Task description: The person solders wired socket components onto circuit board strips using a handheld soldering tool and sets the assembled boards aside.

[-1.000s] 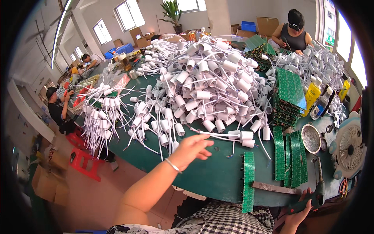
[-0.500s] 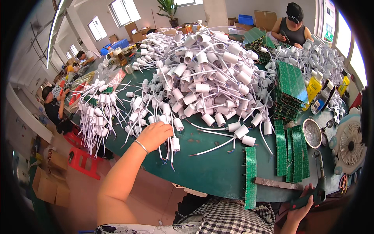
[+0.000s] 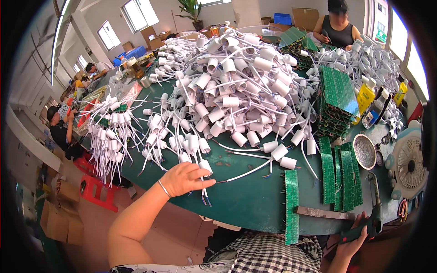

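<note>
We're leaning over a green worktable [image 3: 255, 204], w/ our left hand [image 3: 184, 179] lying palm-down at about 8 o'clock from the table's centre, fingers spread and loosely curled over the near edge of a heap of white lamp sockets [image 3: 232, 86]. The hand is touching a small cluster of sockets w/ white leads [image 3: 193, 152] just at its 12 o'clock; it's covering wires but we can't tell whether it's actually gripping any. A thin bracelet [image 3: 163, 188] is sitting on the wrist.

Our right hand [image 3: 353, 239] is resting at the table's 5 o'clock edge, well apart from the left, fingers wrapped round the dark grip of a soldering tool [image 3: 371, 214] whose shaft is pointing toward 12 o'clock.

Between the two hands, a long green circuit-board strip [image 3: 291, 204] is lying on the table, running 12 to 6. More green strips [image 3: 341, 170] are lying side by side at 3 o'clock from it, and a tall stack of green boards [image 3: 339, 98] is sitting beyond them toward 1 o'clock. A round metal dish [image 3: 364, 151] and a small white fan [image 3: 407, 164] are at the 3 o'clock rim.

A second bundle of sockets [image 3: 111, 132] is hanging over the table's 9 o'clock edge. A person in a dark top [image 3: 339, 29] is sitting at 1 o'clock, across the heap.
</note>
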A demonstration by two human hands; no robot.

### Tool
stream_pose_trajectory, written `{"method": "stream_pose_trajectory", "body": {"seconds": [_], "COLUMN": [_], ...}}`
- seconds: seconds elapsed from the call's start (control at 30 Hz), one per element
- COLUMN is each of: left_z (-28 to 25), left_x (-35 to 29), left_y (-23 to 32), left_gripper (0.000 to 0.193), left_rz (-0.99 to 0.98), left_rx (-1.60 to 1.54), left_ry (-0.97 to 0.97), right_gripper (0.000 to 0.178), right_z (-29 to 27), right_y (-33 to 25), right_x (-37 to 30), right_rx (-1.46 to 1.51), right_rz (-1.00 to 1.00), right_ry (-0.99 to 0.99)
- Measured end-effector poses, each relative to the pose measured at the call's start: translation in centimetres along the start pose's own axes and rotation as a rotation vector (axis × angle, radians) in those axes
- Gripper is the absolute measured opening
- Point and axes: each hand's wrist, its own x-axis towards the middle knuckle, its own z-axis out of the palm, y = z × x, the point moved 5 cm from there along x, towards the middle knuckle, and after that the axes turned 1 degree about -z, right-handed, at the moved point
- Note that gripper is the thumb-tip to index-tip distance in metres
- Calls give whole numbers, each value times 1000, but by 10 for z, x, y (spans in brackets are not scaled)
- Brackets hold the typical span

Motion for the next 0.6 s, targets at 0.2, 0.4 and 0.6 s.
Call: {"method": "stream_pose_trajectory", "body": {"seconds": [0.2, 0.4, 0.6], "left_z": [8, -37, -86], "left_x": [1, 6, 37], "left_y": [11, -26, -94], "left_gripper": [18, 13, 11], "left_rz": [102, -249, -717], "left_rx": [22, -20, -646], "left_ry": [-98, 317, 987], "right_gripper": [56, 55, 55], "right_z": [0, 2, 1], "right_y": [0, 2, 2], "right_x": [-1, -2, -1], "right_rx": [-5, 17, -4], "right_rz": [-1, -16, -25], "right_ry": [-11, 2, 10]}}
